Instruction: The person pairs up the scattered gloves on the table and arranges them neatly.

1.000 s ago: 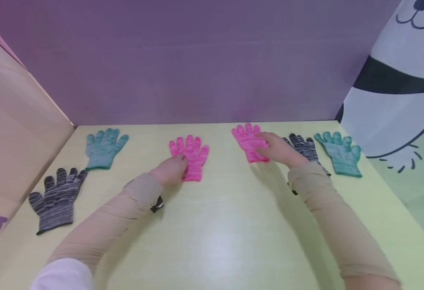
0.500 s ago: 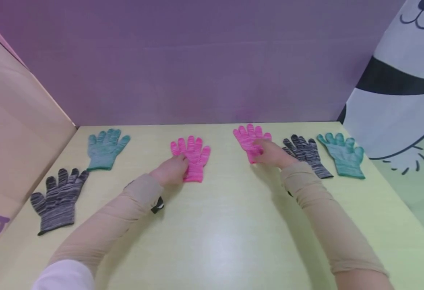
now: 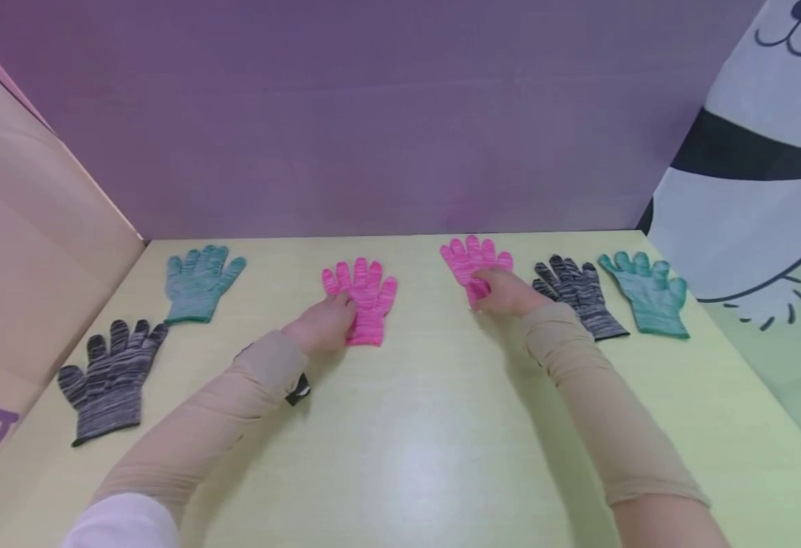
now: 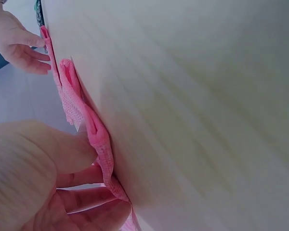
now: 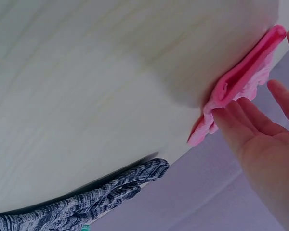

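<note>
In the head view my left hand (image 3: 323, 323) is at the left edge of a pink knit glove (image 3: 370, 312) lying palm-down or palm-up, I cannot tell which. The left wrist view shows thumb and curled fingers (image 4: 103, 211) pinching that glove's edge (image 4: 98, 139). My right hand (image 3: 504, 292) lies over the cuff end of a second pink glove (image 3: 472, 262). Seen from the right wrist, its loosely bent fingers (image 5: 231, 120) touch this glove (image 5: 245, 72), whose cuff gapes a little. The right thumb stands just apart from the cuff.
A black-and-grey glove (image 3: 578, 293) and a teal glove (image 3: 650, 293) lie at right. Another teal glove (image 3: 198, 285) and a larger black-and-grey one (image 3: 112, 380) lie at left. The pale table (image 3: 400, 426) meets a purple panel (image 3: 386, 122) behind.
My right hand has moved left and slightly down over its pink glove, toward the cuff, uncovering more of the black-and-grey glove beside it. The left hand has stayed in place.
</note>
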Available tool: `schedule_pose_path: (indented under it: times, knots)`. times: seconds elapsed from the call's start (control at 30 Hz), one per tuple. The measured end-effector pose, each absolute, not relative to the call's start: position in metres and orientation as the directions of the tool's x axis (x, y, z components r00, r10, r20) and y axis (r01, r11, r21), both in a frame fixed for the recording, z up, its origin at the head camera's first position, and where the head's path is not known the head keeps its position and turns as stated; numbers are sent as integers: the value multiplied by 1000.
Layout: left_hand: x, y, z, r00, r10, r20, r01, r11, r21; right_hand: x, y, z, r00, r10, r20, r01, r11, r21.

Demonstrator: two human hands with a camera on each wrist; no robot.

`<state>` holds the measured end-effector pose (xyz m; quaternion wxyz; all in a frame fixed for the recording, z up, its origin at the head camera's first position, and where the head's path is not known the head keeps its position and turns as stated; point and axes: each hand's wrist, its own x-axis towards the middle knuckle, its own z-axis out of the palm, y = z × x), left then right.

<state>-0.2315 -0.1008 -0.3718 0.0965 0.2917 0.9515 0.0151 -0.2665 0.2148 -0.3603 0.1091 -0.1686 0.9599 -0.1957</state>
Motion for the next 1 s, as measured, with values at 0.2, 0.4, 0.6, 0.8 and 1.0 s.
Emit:
schedule_pose_path:
  times: [0.2, 0.4, 0.6, 0.8, 1.0]
  knots:
    - [-231, -101, -373, -804, 572, -160, 570, 819, 68, -267, 215, -363, -908, -393, -143, -311, 864, -396]
    - [-231, -101, -374, -806, 572, -153, 568, 820, 72, -265, 217, -361, -898, -405, -171, -321, 871, -372]
    - [-233, -103, -377, -806, 575, -139, 572, 818, 65, -264, 217, -360, -893, -415, -172, -322, 858, -399]
    - [-232, -102, -376, -807, 575, -139, 572, 818, 62, -265, 213, -358, -895, -404, -189, -322, 879, -351]
    - [-230, -102, -374, -809, 572, -132, 569, 820, 64, -266, 210, -356, -898, -398, -187, -331, 892, -308]
